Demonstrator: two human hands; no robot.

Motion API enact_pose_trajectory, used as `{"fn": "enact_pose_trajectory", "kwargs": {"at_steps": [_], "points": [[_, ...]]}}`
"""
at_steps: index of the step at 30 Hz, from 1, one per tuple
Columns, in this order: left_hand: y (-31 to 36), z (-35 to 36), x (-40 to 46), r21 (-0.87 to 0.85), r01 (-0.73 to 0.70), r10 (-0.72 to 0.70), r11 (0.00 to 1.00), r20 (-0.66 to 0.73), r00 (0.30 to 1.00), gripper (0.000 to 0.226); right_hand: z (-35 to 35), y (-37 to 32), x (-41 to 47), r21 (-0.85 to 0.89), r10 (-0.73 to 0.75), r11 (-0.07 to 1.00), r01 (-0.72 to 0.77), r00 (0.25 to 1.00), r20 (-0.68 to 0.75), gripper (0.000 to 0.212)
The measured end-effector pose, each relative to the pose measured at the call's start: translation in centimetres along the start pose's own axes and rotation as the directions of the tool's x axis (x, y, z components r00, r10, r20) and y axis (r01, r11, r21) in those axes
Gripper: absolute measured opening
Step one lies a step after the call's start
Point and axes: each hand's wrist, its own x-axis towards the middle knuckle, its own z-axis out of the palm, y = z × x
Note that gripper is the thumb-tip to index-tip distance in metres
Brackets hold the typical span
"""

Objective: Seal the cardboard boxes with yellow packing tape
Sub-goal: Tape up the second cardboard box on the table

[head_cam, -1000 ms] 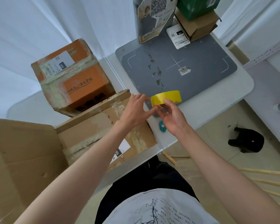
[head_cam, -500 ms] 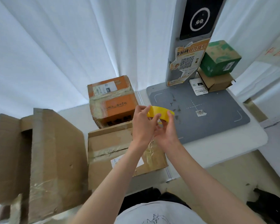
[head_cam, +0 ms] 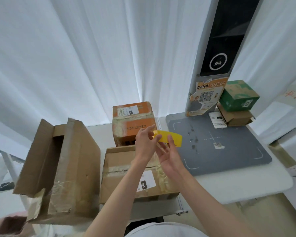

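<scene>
Head view: both hands hold the glossy yellow tape roll (head_cam: 169,138) above the flat brown cardboard box (head_cam: 126,168); right hand (head_cam: 169,156) cradles it, left hand (head_cam: 144,142) fingers pinch its edge; roll now held higher.

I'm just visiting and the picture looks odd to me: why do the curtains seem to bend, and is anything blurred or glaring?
In the head view, the wide-angle lens bows the white curtain folds and the scanner post outward. Backlight through the curtain gives soft, even light with faint shadows. The yellow tape roll, left hand and right hand look slightly soft.
</scene>
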Motion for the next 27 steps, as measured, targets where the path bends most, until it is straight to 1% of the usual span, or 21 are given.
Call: {"fn": "enact_pose_trajectory", "kwargs": {"at_steps": [2,4,7,10,17,20,23,25,27], "points": [[0.0,-0.7,-0.2,-0.018,-0.035,0.036,0.999,0.037,0.999,0.038,-0.1,-0.4,-0.2,-0.041,-0.014,0.999,0.015,0.999,0.029,0.040],[0.1,-1.3,-0.4,-0.037,-0.064,0.065,0.997,0.035,0.997,0.029,-0.1,-0.7,-0.4,-0.058,-0.013,0.998,0.016,0.999,0.047,0.044],[0.6,-1.9,-0.6,-0.068,-0.085,0.085,0.994,-0.008,0.996,0.025,0.2,-0.7,-0.7,-0.071,-0.007,0.997,0.012,0.998,0.069,0.051],[1.0,-2.0,-1.1,-0.084,-0.090,0.085,0.992,-0.063,0.994,0.024,0.3,-0.7,-1.0,-0.053,-0.007,0.999,0.011,0.998,0.070,0.053],[1.2,-1.8,-2.5,-0.049,-0.119,0.108,0.992,-0.187,0.976,0.026,0.7,0.0,-1.7,-0.005,-0.026,1.000,0.027,0.998,0.049,0.050],[1.0,-1.6,-3.2,-0.033,-0.107,0.099,0.994,-0.197,0.975,0.026,0.5,0.6,-2.2,0.018,-0.015,1.000,0.015,0.999,0.029,0.048],[0.9,-1.4,-3.9,-0.042,-0.073,0.062,0.996,-0.224,0.973,0.029,0.1,1.0,-2.4,-0.001,-0.019,1.000,0.019,0.999,0.028,0.050],[0.8,-1.2,-4.0,-0.023,-0.002,-0.003,1.000,-0.195,0.981,0.038,-0.2,1.2,-2.5,-0.018,-0.028,0.999,0.029,0.999,0.044,0.054],[1.0,-0.9,-4.1,0.013,0.058,-0.056,0.998,-0.142,0.988,0.038,-0.5,1.5,-2.6,-0.041,-0.046,0.998,0.049,0.997,0.060,0.059]]}}
